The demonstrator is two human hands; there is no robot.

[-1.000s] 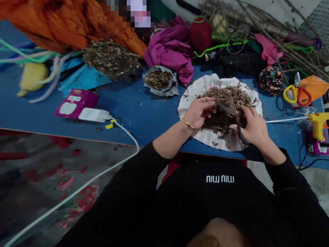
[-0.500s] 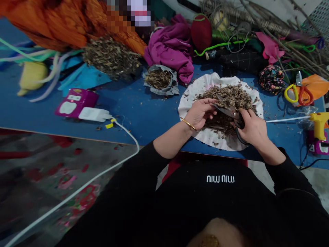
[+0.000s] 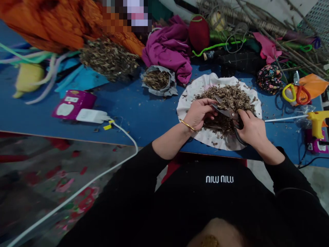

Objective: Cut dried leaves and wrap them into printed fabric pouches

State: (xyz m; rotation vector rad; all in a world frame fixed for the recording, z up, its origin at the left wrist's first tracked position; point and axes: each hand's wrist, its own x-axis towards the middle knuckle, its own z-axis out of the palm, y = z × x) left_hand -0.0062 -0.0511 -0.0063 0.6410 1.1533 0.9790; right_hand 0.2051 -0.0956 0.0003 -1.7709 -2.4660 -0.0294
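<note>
Dark-handled scissors [image 3: 228,112] are in my right hand [image 3: 253,129], its fingers wrapped round the handles. Their blades point left and stand apart at the tips. My left hand [image 3: 199,115], a gold bangle at the wrist, has its fingers pinched together right at the blade tips. Whatever those fingers hold is too small or hidden to make out. Below both hands lies a heap of chopped dry brown plant bits [image 3: 230,96]. It rests on a round white cloth [image 3: 183,104] with a ruffled edge, near the table's front edge.
On the blue table [image 3: 123,118] are a paper-wrapped bundle of dry leaves [image 3: 156,79], a larger dried-leaf pile [image 3: 108,58], a purple box [image 3: 73,103] with a white plug, spare scissors [image 3: 295,91] and a yellow glue gun [image 3: 318,120]. Fabrics and twigs line the back. A white cable [image 3: 77,196] crosses left.
The scissor blades look slightly wider apart at the tips. The whole view has shifted a little, and both hands stay over the heap.
</note>
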